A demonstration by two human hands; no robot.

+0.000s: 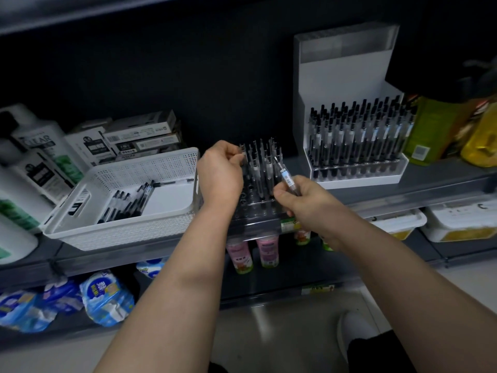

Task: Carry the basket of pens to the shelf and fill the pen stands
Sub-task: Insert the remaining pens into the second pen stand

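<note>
Through the head camera, my left grip (222,175) is pinched on the top of the corner pen (242,154), which stands upright at the far left of the dark pen stand (255,211) on the shelf (443,181). My right grip (301,196) is clamped on the barcoded pen (284,176), held tilted over the stand's right side; I cannot tell which end leads. The white basket (121,232) sits just left of the stand with loose pens (126,201) lying in it, and the white pen stand (357,181) further right looks full. I judge the main risk to be the tilt: a slanted pen could catch a hole's edge or lever its upright neighbours out of place. The holes are dark and hard to pick out, so I may miss one. The stand sits at the shelf's front lip, and pressing down hard near that edge could tip it or slide it off. My knuckles crowd the standing pens too.
</note>
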